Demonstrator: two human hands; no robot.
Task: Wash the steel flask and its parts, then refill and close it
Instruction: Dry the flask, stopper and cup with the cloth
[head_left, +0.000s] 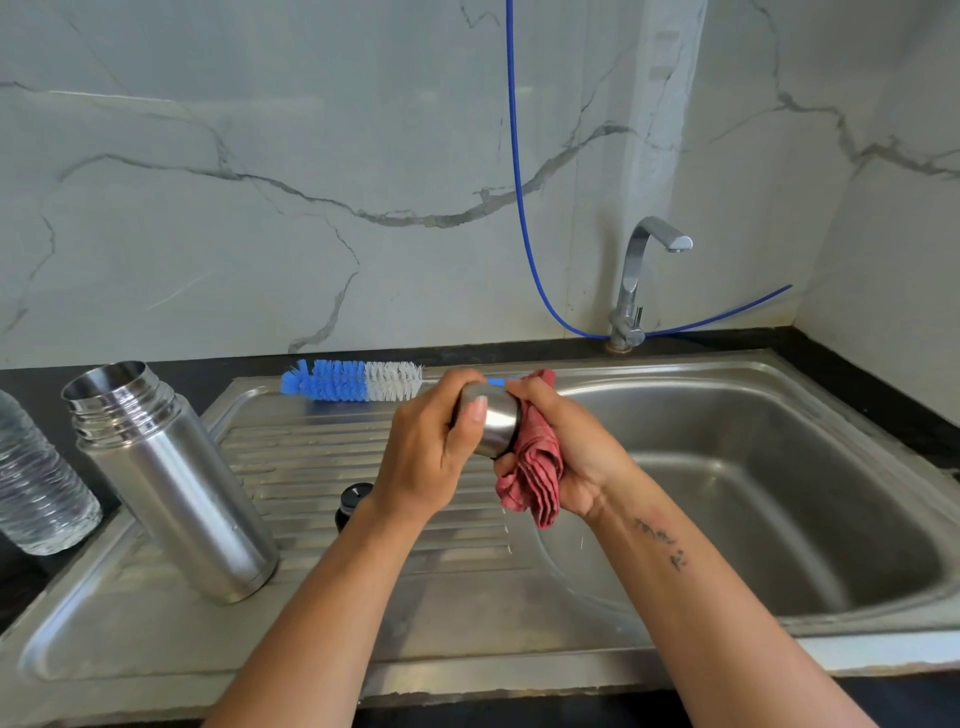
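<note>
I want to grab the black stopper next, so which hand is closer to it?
Left. The left hand, gripping the steel cap, is just above and right of the black stopper; the right hand, holding the red cloth, is farther right.

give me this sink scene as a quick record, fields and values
left hand: holds steel cup lid
right hand: presses red cloth to the lid
flask body: open, upright on drainboard
black stopper: on drainboard, partly hidden by left arm
bottle brush: lying at drainboard's back edge
plastic bottle: left of flask
tap: no water running
</note>
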